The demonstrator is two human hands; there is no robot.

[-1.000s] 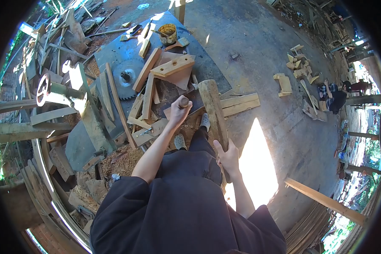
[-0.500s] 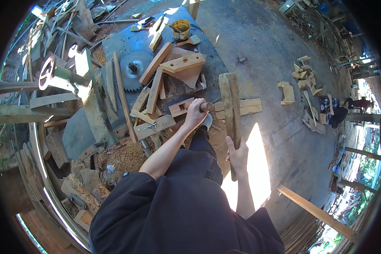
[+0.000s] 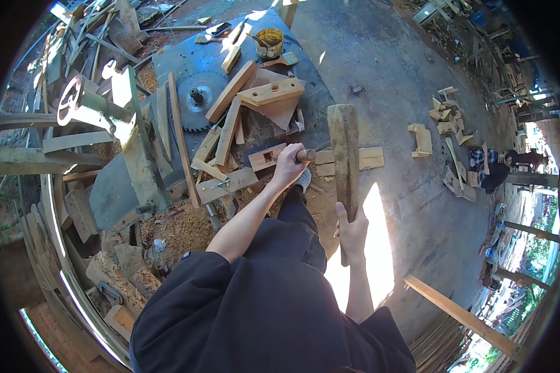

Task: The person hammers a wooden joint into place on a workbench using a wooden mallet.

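My left hand (image 3: pixel 288 166) is wrapped round the wooden handle of a chisel (image 3: pixel 305 155); its blade is hidden below the fist. Under that hand lies a wooden piece with a mortise hole (image 3: pixel 267 157), and a longer board (image 3: pixel 367 158) extends to the right. My right hand (image 3: pixel 353 233) grips a thick wooden mallet (image 3: pixel 343 149) near its lower end. The mallet's broad end points away from me, right of the chisel and apart from it. Part of my shoe (image 3: pixel 304 178) shows beside the wood.
A saw table (image 3: pixel 317 93) bears a round blade (image 3: pixel 211 93), a drilled wooden block (image 3: pixel 272 92), loose offcuts, a brush (image 3: pixel 283 59) and a tub (image 3: pixel 269 43). Sawdust (image 3: pixel 190 227) lies at left. Wooden pieces (image 3: pixel 422 140) and a seated person (image 3: pixel 493 171) are at right.
The mallet's broad end has shifted slightly to the right, along with my right hand. My left hand stays almost in place on the chisel.
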